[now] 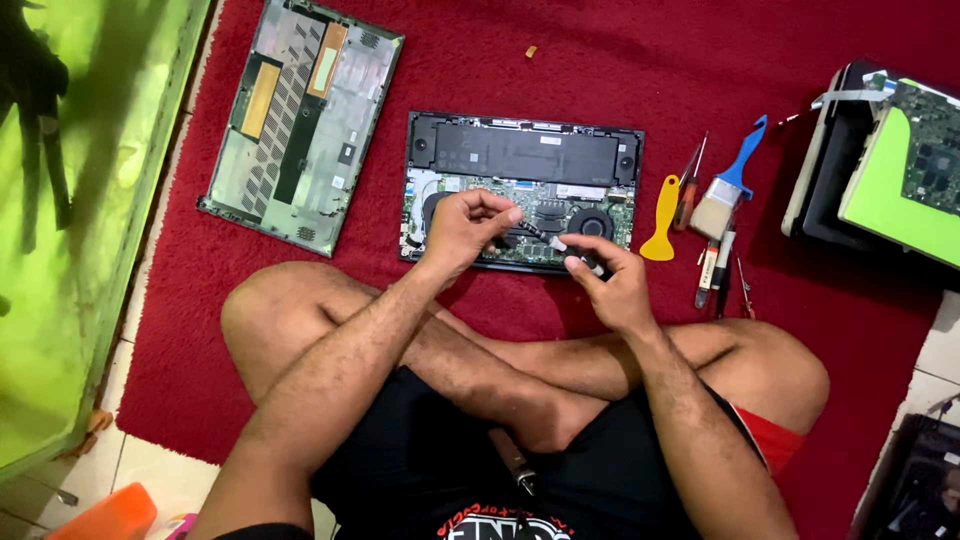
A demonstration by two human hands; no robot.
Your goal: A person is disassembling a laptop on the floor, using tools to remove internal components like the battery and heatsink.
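Note:
An opened laptop (525, 150) lies on the red carpet in front of my crossed legs, its black battery and green board exposed. My left hand (462, 225) hovers over the board's middle, fingers pinched on something small that I cannot make out. My right hand (605, 275) sits at the laptop's near right edge, by the round fan (592, 220), gripping a small dark tool with a white tip (557, 242) that points toward the left hand.
The laptop's removed bottom cover (300, 120) lies at the upper left. A yellow pry tool (663, 218), a blue-handled brush (728, 185) and several screwdrivers lie to the right. Another stacked laptop with a green board (880, 170) sits far right. A green tank (70, 200) borders the left.

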